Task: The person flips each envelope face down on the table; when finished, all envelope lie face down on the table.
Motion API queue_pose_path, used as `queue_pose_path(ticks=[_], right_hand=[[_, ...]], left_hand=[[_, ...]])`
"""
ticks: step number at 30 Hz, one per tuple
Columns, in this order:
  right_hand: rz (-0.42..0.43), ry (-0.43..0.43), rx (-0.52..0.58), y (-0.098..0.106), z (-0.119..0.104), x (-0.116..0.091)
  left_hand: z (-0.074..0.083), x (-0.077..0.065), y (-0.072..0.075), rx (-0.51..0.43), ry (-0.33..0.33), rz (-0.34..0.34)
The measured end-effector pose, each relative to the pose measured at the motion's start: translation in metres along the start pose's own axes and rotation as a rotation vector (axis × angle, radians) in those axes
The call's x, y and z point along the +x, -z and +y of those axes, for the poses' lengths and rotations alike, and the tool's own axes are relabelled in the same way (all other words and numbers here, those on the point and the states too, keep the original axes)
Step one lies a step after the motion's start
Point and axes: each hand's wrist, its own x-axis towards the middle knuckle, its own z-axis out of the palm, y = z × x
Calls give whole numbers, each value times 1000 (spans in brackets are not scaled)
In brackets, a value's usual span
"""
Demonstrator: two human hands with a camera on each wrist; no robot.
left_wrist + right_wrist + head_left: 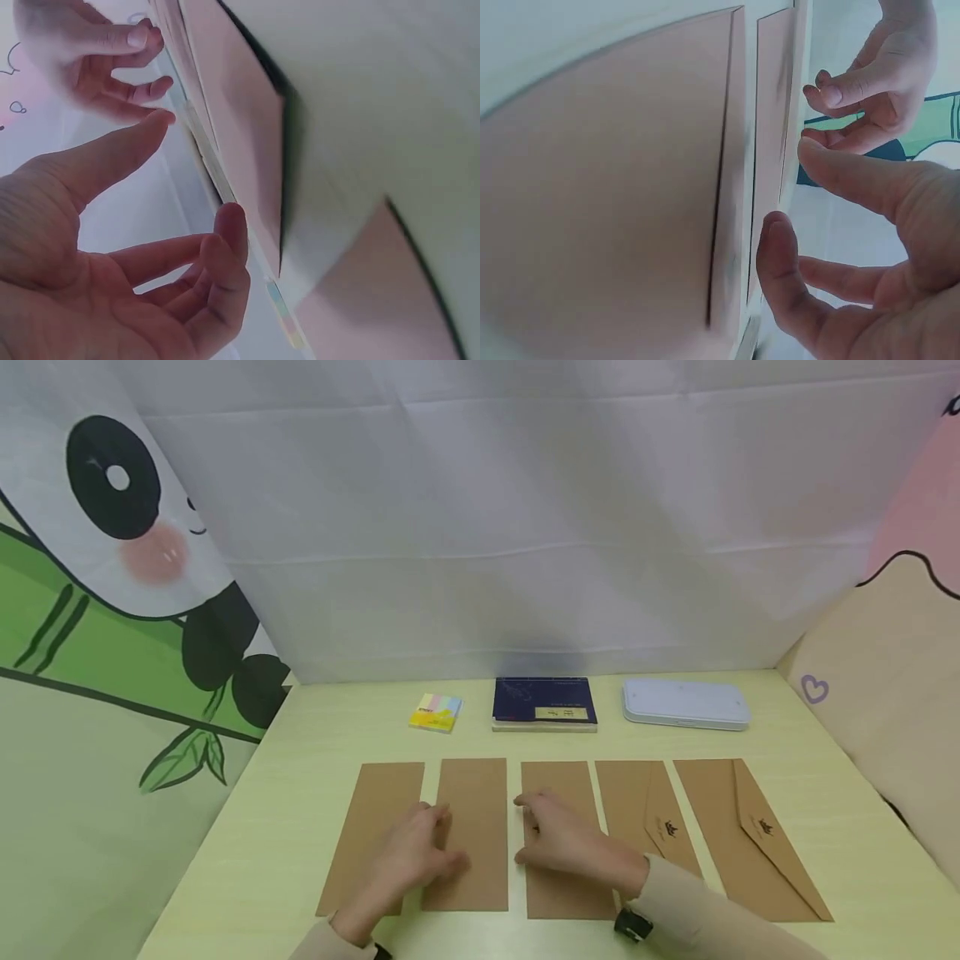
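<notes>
Several brown paper envelopes lie side by side in a row on the table. My left hand (411,852) is over the gap between the leftmost envelope (382,806) and the second envelope (474,810), fingers loosely bent with nothing in them. Over the middle envelope (562,893) my right hand (558,833) hovers, thumb and fingers spread apart and holding nothing. Both palms face each other, as the left wrist view and right wrist view show. To the right, the fourth envelope (626,802) and the rightmost envelope (712,827) have pointed flaps with a dark crown print.
Behind the envelopes stand a pack of colored sticky notes (437,713), a dark blue notebook (545,702) and a pale blue pencil case (686,703). A white cloth wall (510,527) rises at the table's back edge, with cartoon-printed cloth on both sides.
</notes>
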Motion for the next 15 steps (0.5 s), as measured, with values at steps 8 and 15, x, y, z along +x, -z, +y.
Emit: queue_pose_path(ticks=[8,15], right_hand=[[29,-104,31,19,29,-12],[37,-184,53,34,39,-14]], left_hand=[[4,1,-11,-48,-75,15],[15,14,-18,-107,-165,-14]])
